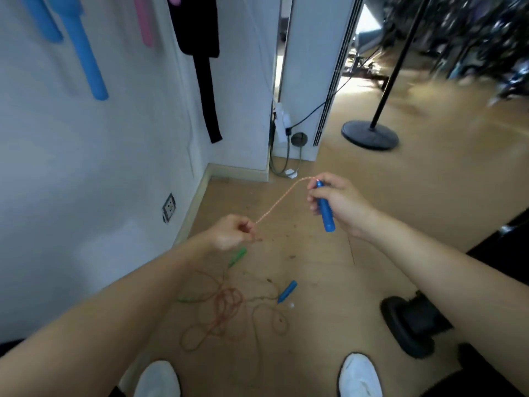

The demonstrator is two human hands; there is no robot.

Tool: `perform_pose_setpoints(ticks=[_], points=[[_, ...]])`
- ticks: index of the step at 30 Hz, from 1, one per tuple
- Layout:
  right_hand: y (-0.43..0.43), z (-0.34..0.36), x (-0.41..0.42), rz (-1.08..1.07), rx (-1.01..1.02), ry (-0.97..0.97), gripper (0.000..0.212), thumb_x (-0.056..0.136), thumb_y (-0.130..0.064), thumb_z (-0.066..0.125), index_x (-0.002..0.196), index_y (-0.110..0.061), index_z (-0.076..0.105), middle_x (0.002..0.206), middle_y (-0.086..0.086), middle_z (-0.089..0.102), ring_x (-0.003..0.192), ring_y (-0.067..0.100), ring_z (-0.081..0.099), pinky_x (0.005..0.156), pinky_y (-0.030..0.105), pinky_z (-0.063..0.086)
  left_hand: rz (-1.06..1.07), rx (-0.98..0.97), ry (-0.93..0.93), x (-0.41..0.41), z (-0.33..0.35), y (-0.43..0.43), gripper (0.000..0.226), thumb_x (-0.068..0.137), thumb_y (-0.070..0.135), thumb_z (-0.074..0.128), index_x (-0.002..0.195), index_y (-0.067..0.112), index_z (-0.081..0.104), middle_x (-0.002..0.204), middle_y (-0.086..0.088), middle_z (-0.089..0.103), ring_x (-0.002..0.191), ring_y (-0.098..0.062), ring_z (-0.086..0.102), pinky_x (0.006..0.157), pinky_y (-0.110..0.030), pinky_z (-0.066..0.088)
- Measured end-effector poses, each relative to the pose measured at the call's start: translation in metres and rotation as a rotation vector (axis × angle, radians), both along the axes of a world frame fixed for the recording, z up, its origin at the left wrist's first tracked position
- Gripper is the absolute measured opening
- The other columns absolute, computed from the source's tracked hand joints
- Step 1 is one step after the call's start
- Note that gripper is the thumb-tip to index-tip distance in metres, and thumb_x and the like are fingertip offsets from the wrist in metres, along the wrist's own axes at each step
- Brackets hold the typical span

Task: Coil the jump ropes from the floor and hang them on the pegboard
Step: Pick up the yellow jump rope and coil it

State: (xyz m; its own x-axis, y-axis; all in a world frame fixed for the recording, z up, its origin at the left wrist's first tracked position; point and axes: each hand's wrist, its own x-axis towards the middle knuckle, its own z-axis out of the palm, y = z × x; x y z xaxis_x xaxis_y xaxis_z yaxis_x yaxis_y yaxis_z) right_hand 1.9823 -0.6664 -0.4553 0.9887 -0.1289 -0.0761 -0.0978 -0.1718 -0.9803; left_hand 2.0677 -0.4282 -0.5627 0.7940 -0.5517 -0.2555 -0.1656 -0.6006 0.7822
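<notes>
jump ropes [270,206]: 2 | blue handles [326,210]: 2 | green handles [237,256]: 2 | hands [229,233]: 2 | shoes [359,376]: 2

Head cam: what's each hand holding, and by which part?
Right hand grips the blue handle at its upper, cord end; the lower end sticks out free. Left hand pinches that rope's cord partway along.

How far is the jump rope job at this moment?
Done: no coiled rope shows yet. In hand: the right hand grips one blue handle, the left hand pinches its rope. Left: the second blue handle, a green handle and the tangled ropes lie on the floor, to coil and hang.
</notes>
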Motion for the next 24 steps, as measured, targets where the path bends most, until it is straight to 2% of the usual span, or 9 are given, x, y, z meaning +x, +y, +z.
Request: perform_pose_setpoints(ticks=[3,5,8,11,14,17,19,22,24], points=[[-0.009,0.038,-0.015,-0.05,0.103,-0.059,0.02,0.088,0.01,0.049,0.079,-0.006,0.058,0.066,0.008,0.057,0.054,0.017,0.052,0.058,0.027,0.048,-0.012,-0.048,-0.037,-0.001,0.054,0.022,0.01,0.093,0.012,0.067,0.087,0.02,0.069,0.093,0.005,0.069,0.095,-0.012,0.063,0.091,-0.029,0.044],[-0.015,0.045,-0.021,-0.046,0.044,-0.046,0.02,0.085,0.009,0.053,0.076,-0.007,0.061,0.068,0.009,0.061,0.06,0.02,0.058,0.06,0.024,0.051,0.03,-0.181,-0.039,-0.003,0.083,0.036,0.007,0.094,0.016,0.068,0.089,0.017,0.072,0.091,0.004,0.071,0.093,-0.012,0.064,0.092,-0.033,0.047],[-0.017,0.029,-0.025,0.053,-0.017,0.051,0.016,0.084,0.008,0.057,0.082,-0.006,0.066,0.071,0.008,0.067,0.073,0.026,0.064,0.072,0.028,0.053,0.161,-0.456,-0.004,-0.013,0.117,0.043,0.008,0.093,0.022,0.067,0.091,0.016,0.073,0.085,-0.004,0.07,0.092,-0.023,0.067,0.097,-0.043,0.051],[-0.003,0.01,-0.024,0.236,-0.133,0.151,0.011,0.087,0.001,0.062,0.095,-0.004,0.068,0.079,0.009,0.071,0.077,0.022,0.067,0.077,0.028,0.055,0.282,-0.673,0.027,-0.029,0.13,0.04,0.01,0.087,0.026,0.067,0.084,0.021,0.074,0.074,0.0,0.064,0.08,-0.021,0.065,0.089,-0.038,0.053],[0.016,0.001,-0.019,0.333,-0.204,0.141,0.015,0.089,-0.006,0.066,0.104,-0.008,0.068,0.086,0.006,0.074,0.081,0.017,0.07,0.082,0.027,0.056,0.243,-0.659,-0.032,-0.039,0.13,0.038,0.013,0.094,0.015,0.062,0.089,0.013,0.074,0.07,0.0,0.06,0.072,-0.017,0.058,0.074,-0.026,0.056],[0.029,0.002,-0.018,0.408,-0.127,0.135,0.015,0.091,-0.009,0.066,0.105,-0.01,0.069,0.087,0.007,0.073,0.081,0.017,0.07,0.082,0.029,0.052,0.203,-0.596,-0.069,-0.039,0.123,0.038,0.015,0.095,0.013,0.062,0.088,0.014,0.076,0.068,-0.001,0.06,0.067,-0.013,0.057,0.071,-0.027,0.053],[0.034,0.003,-0.02,0.445,-0.056,0.146,0.013,0.094,-0.012,0.063,0.105,-0.009,0.069,0.08,0.007,0.069,0.077,0.018,0.067,0.081,0.033,0.051,0.165,-0.546,-0.078,-0.037,0.116,0.036,0.014,0.093,0.016,0.065,0.087,0.017,0.077,0.067,-0.002,0.059,0.064,-0.014,0.055,0.069,-0.029,0.049],[0.041,0.005,-0.018,0.397,0.107,0.16,0.017,0.1,-0.018,0.055,0.098,-0.008,0.069,0.064,0.0,0.049,0.061,0.016,0.053,0.074,0.036,0.05,0.148,-0.501,-0.092,-0.03,0.106,0.037,0.013,0.09,0.02,0.068,0.082,0.021,0.078,0.066,-0.004,0.056,0.063,-0.016,0.053,0.07,-0.034,0.045],[0.042,0.008,-0.014,0.326,0.25,0.14,0.02,0.102,-0.02,0.052,0.093,-0.01,0.067,0.061,-0.002,0.039,0.055,0.014,0.039,0.065,0.032,0.044,0.128,-0.442,-0.112,-0.022,0.097,0.04,0.01,0.087,0.022,0.072,0.079,0.02,0.077,0.069,-0.007,0.056,0.067,-0.018,0.053,0.073,-0.036,0.044]])
